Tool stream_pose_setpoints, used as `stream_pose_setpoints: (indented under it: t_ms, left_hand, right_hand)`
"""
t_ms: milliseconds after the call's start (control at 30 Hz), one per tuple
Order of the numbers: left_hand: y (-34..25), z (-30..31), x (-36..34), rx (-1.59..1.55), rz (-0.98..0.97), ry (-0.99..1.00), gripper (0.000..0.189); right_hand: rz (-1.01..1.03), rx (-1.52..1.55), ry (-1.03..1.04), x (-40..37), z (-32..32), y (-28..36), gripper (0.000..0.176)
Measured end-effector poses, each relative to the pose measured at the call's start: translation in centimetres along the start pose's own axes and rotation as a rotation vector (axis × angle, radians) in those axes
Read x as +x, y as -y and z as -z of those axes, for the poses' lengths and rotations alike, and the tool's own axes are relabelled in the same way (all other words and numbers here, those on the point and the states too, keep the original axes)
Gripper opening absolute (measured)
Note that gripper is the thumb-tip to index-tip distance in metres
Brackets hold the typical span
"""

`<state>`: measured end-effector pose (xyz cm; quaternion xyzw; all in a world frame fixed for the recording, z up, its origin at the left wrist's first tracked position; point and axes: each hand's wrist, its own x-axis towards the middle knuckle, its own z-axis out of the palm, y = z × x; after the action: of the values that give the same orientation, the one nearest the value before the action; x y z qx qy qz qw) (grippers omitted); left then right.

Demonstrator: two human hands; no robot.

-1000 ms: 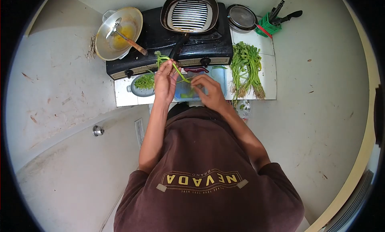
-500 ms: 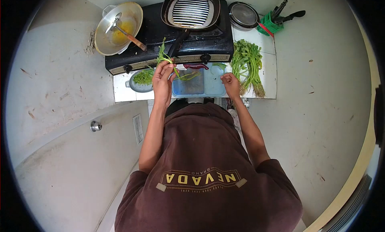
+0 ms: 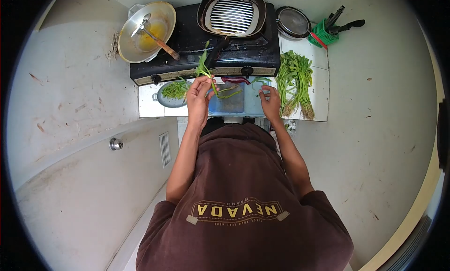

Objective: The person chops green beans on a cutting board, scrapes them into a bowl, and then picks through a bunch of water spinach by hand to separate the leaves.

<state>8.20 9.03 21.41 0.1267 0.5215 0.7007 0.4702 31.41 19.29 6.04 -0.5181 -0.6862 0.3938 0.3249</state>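
Note:
My left hand (image 3: 199, 102) pinches a leafy green stem (image 3: 202, 67) between thumb and fingers, its leaves pointing up toward the stove. Below that hand lies a blue tray (image 3: 251, 102) with several cut stems (image 3: 228, 92) on its left section. My right hand (image 3: 271, 104) hovers at the tray's right side, thumb and fingers apart, with nothing visible in it. A small green leaf piece (image 3: 260, 80) lies near its fingertips. Along the tray's far edge rests a red-handled knife (image 3: 236, 80). To the right is a bunch of rooted leafy greens (image 3: 295, 81).
A grey oval dish (image 3: 161, 98) at the left holds picked greens. Behind the tray stands a black stove (image 3: 187, 29) with a grill pan (image 3: 232, 13) and a wok (image 3: 126, 41) containing a wooden-handled spatula. Strainers (image 3: 294, 22) and a green knife basket (image 3: 323, 33) stand at back right.
The view has shifted slightly, moving the scene rightward. My right hand has opened its fingers from a closed curl. My left hand still holds the stem.

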Motion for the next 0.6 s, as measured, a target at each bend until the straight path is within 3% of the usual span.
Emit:
stream_pose_setpoints:
  t_ms: [100,267,400,600]
  left_hand:
    - [0.0,-0.8,-0.2,0.108,-0.025,0.033,0.012]
    - [0.3,-1.3,0.1,0.312,-0.086,0.254,0.014]
    - [0.2,-1.4,0.6,0.309,-0.046,0.269,0.014]
    - [-0.1,-0.6,1.3,0.361,-0.061,0.219,0.010]
  right_hand:
    - [-0.059,0.248,0.117,0.9,0.3,5.5,0.025]
    - [-0.105,0.607,0.356,3.0,0.2,16.1,0.025]
    - [-0.049,0.551,0.423,4.6,-0.7,16.9,0.024]
    - [-0.132,0.592,0.428,4.4,-2.0,16.7,0.022]
